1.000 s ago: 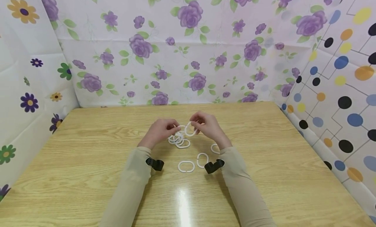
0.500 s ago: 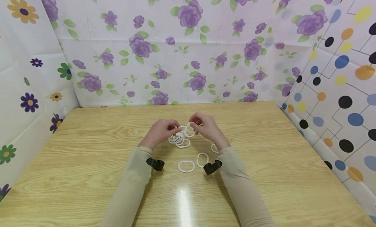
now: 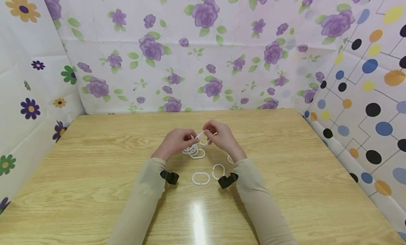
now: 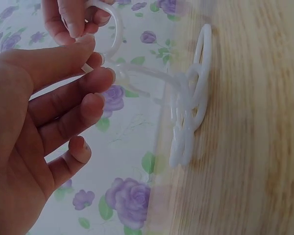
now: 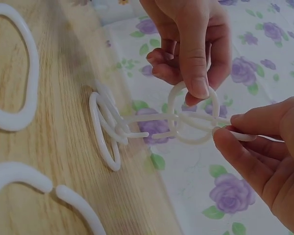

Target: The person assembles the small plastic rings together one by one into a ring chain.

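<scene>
My left hand pinches a white plastic C-shaped link between thumb and forefinger, low over the table. Facing it, my right hand pinches another such link between thumb and fingertips. The links overlap where the two sets of fingertips come close, seen in both wrist views; fingers hide part of them, so I cannot tell how they are hooked. From there, a link stretches down to a small bunch of joined white links on the table, just below the left hand in the head view.
Nearer to me, two loose white links, one lying sideways and one more upright, rest on the wooden table. A third link is partly hidden by my right wrist. Patterned sheets stand around the back and sides.
The right hand has shifted slightly left, and the left hand slightly right, so their fingertips are closer. The link between them has turned to show edge-on in the head view.
</scene>
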The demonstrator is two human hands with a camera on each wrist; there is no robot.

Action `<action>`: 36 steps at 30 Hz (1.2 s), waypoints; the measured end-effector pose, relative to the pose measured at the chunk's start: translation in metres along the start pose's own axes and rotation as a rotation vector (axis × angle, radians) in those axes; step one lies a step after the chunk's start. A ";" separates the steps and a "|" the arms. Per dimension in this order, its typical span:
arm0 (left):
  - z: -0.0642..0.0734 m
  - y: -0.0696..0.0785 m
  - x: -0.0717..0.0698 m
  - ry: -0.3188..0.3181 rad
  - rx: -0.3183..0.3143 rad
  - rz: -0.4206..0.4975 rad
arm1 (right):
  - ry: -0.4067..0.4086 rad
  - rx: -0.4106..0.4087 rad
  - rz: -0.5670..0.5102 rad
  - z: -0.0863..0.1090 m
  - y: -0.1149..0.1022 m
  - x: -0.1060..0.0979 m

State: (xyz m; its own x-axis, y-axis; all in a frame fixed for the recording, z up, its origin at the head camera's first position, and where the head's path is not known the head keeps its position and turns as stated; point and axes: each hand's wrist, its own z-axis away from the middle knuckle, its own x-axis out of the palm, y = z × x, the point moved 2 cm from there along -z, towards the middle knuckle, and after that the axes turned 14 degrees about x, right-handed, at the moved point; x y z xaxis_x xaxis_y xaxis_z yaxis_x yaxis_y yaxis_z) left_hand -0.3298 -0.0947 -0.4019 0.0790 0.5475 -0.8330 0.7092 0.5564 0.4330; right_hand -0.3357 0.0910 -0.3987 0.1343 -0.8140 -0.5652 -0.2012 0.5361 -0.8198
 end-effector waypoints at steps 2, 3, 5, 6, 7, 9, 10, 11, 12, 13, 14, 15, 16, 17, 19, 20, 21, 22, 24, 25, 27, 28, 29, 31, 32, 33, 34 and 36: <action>0.000 0.000 0.001 -0.004 -0.001 -0.001 | 0.003 -0.001 -0.006 0.000 0.000 0.000; -0.001 0.000 0.001 -0.004 -0.002 0.000 | 0.004 -0.001 -0.008 -0.001 0.000 0.001; -0.001 0.000 0.001 -0.006 -0.004 0.001 | 0.006 -0.002 -0.006 -0.001 0.000 0.001; -0.001 0.000 0.001 -0.008 -0.005 0.001 | 0.007 -0.002 -0.003 -0.001 0.000 0.001; -0.001 0.001 0.000 -0.009 -0.006 0.002 | 0.006 -0.002 0.001 -0.001 0.000 0.001; 0.000 0.001 0.000 -0.010 -0.005 -0.001 | 0.001 0.002 0.012 -0.002 0.000 0.001; 0.000 0.002 -0.001 -0.011 -0.004 -0.002 | -0.003 0.003 0.016 -0.002 0.000 0.001; 0.000 0.002 -0.001 -0.013 -0.003 -0.004 | -0.007 0.003 0.020 -0.002 0.000 0.001; 0.000 0.002 -0.001 -0.014 0.000 -0.005 | -0.010 0.004 0.024 -0.002 0.000 0.001; 0.000 0.002 -0.001 -0.014 0.002 -0.008 | -0.012 0.002 0.027 -0.002 0.000 0.001; 0.001 0.002 -0.002 -0.015 0.005 -0.008 | -0.013 0.000 0.030 -0.002 0.000 0.001; 0.001 0.002 -0.002 -0.017 0.007 -0.009 | -0.014 -0.002 0.031 -0.002 0.000 0.001; 0.001 0.001 -0.002 -0.019 0.009 -0.007 | -0.015 -0.006 0.032 -0.001 0.000 0.001; 0.001 0.001 -0.002 -0.024 0.009 -0.006 | -0.016 -0.010 0.033 -0.001 -0.001 0.001; 0.001 0.001 -0.002 -0.040 0.003 0.006 | -0.020 -0.019 0.032 -0.001 -0.001 0.002; 0.000 0.001 -0.001 -0.049 -0.002 0.013 | -0.023 -0.023 0.032 -0.001 -0.001 0.002; 0.000 0.001 -0.001 -0.059 -0.008 0.019 | -0.026 -0.027 0.031 -0.001 -0.002 0.002; 0.000 0.000 0.000 -0.068 -0.014 0.024 | -0.029 -0.031 0.030 -0.001 -0.002 0.002; -0.001 0.000 0.001 -0.081 -0.027 0.031 | -0.033 -0.034 0.027 -0.001 -0.002 0.002; -0.001 0.000 0.001 -0.081 -0.032 0.033 | -0.034 -0.032 0.026 -0.001 -0.002 0.002; -0.001 -0.001 0.002 -0.072 -0.039 0.033 | -0.032 -0.028 0.015 0.000 -0.002 0.002; -0.001 -0.001 0.002 -0.066 -0.041 0.034 | -0.030 -0.025 0.011 0.000 -0.002 0.002; 0.000 -0.001 0.002 -0.059 -0.043 0.035 | -0.029 -0.022 0.003 0.000 -0.002 0.002; 0.000 0.000 0.001 -0.044 -0.049 0.043 | -0.026 -0.022 -0.011 0.000 -0.001 0.001; 0.000 0.000 0.001 -0.037 -0.052 0.046 | -0.025 -0.021 -0.019 0.000 -0.001 0.001; 0.000 0.001 0.000 -0.028 -0.057 0.050 | -0.023 -0.022 -0.026 0.000 -0.001 0.001; 0.000 0.001 -0.001 -0.020 -0.065 0.056 | -0.021 -0.021 -0.038 0.000 -0.001 0.001; 0.000 0.002 -0.002 0.002 -0.085 0.063 | -0.016 -0.021 -0.061 -0.001 -0.002 0.001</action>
State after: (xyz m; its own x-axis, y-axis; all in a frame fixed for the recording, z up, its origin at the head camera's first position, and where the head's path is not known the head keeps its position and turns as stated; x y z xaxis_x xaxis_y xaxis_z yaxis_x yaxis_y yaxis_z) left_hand -0.3289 -0.0948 -0.3991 0.1201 0.5841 -0.8027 0.6406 0.5721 0.5121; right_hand -0.3364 0.0891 -0.3980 0.1620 -0.8411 -0.5161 -0.2122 0.4810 -0.8506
